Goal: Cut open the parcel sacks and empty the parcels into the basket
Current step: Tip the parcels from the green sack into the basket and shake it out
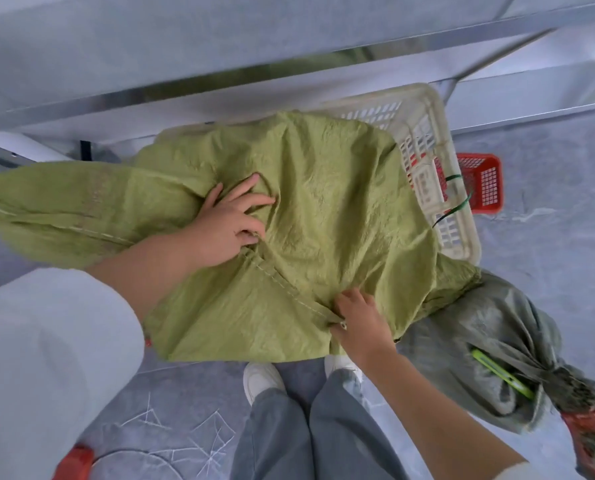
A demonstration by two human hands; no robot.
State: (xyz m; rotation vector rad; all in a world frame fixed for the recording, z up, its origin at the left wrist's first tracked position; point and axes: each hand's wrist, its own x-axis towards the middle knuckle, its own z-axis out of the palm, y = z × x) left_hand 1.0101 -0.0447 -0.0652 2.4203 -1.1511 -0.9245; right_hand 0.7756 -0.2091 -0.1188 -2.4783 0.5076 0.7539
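**Draped over white basket (pixel 427 109): green sack (pixel 324 202)**

Covers most of the white basket's opening, spilling off its near and left sides. Pressed flat there by left hand (pixel 226 223), fingers spread. Pinched at the stitched hem by right hand (pixel 358 317), fingers curled, just before the basket. Near-right of the basket: tied grey sack (pixel 490 341).

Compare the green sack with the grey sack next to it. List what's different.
The green sack is spread loose over the white basket; the grey sack lies bunched on the floor, neck tied shut. The left hand and right hand are on the green sack; neither touches the grey sack. A green tool lies on the grey sack, none on the green sack. Both look woven.
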